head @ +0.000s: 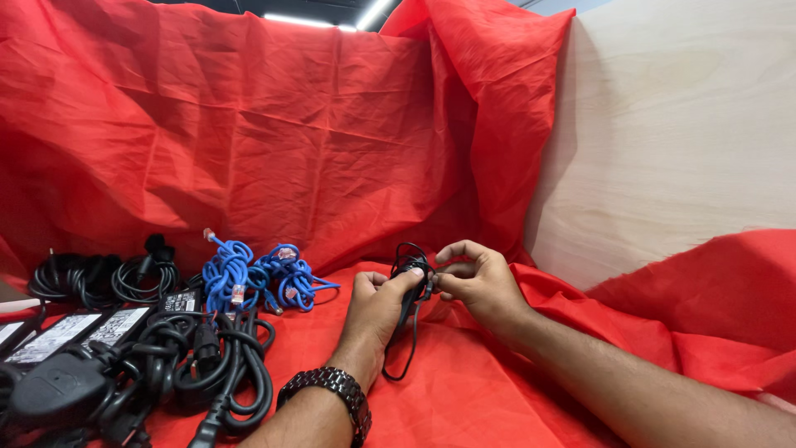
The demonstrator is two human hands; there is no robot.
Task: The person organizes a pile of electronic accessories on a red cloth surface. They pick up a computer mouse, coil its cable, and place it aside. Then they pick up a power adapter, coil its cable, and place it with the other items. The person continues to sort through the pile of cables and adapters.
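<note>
**A:** Covering pretty much everything: red cloth, draped up the back and spread over the work surface. Plain pale wooden panel on the right, partly wrapped by the same cloth

**B:** Then the pile bottom left, right? Tangled up with thick black power cords and a few black adapter bricks, labels facing up. More coiled black cables behind those

**A:** Yep. Next to them, two bundles of blue network cable, lying on the cloth just left of the hands

**B:** And the hands?

**A:** Both up near the middle, pinching a small coiled black cable between them. Left hand curled around the lower part of the coil, thumb on top, dark metal watch on that wrist. Right hand half closed, fingertips gripping the coil from the other side. Loose loop of the same cable hanging down to the cloth below the left hand

**B:** So held just above the cloth, right of the blue bundles. Got it
</note>
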